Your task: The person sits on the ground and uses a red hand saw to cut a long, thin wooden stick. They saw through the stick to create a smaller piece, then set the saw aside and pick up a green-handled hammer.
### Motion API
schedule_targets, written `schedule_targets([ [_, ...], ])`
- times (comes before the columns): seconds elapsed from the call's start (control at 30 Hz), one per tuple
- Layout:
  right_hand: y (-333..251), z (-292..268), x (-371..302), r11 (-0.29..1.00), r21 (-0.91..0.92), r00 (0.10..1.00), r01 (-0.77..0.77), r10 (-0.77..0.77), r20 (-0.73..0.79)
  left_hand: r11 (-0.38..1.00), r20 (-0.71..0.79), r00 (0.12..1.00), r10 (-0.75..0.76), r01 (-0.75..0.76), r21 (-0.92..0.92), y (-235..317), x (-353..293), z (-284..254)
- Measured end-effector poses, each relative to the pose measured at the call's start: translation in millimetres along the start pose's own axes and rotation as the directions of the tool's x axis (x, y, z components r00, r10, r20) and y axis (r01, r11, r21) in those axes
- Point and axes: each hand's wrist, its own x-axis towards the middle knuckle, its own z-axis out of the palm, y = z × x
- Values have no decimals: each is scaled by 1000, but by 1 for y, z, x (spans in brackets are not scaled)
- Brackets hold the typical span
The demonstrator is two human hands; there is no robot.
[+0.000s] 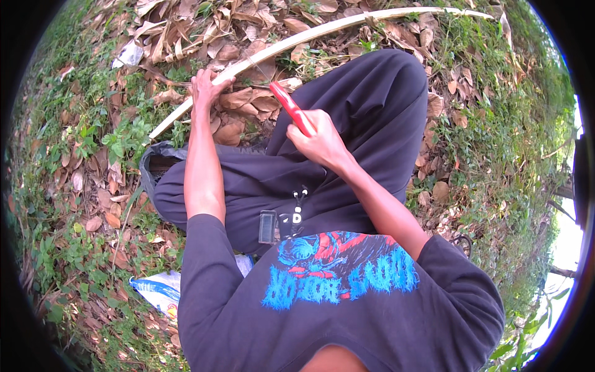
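Note:
A long pale strip of wood or bamboo [297,38] lies slantwise across the ground ahead of me, from far right to near left. My left hand [207,90] is closed around it toward its left end. In my right hand [318,141] is a red-handled tool [288,104], slanting up and left toward the strip. Something thin, perhaps a blade seen edge-on, runs from its tip to the strip; its kind is not clear, nor whether it touches the strip.
I sit cross-legged in dark trousers [365,118] among dry leaves [235,124] and low green plants [80,142]. A white and blue plastic bag [158,291] lies at my left. On my lap rests a small dark rectangular object [268,227] beside a beaded cord [297,211].

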Motion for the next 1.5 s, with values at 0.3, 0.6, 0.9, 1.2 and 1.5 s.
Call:
schedule_targets([
  [0.3,-8,10,-17,998,-56,999,31,-29,46,1000,38,999,25,-24,-17,-9,6,2],
  [0.6,5,3,37,999,-50,999,13,-15,-38,999,74,997,-22,20,26,-4,5,2],
  [0.9,25,11,32,988,123,996,92,-90,-15,999,72,997,-24,22,31,3,0,-5],
  [1.2,47,13,29,938,193,955,287,-297,26,998,69,997,-39,36,42,8,-3,-5],
  [1.5,18,21,25,967,174,981,187,-193,23,999,74,997,-39,36,35,8,-3,-6],
])
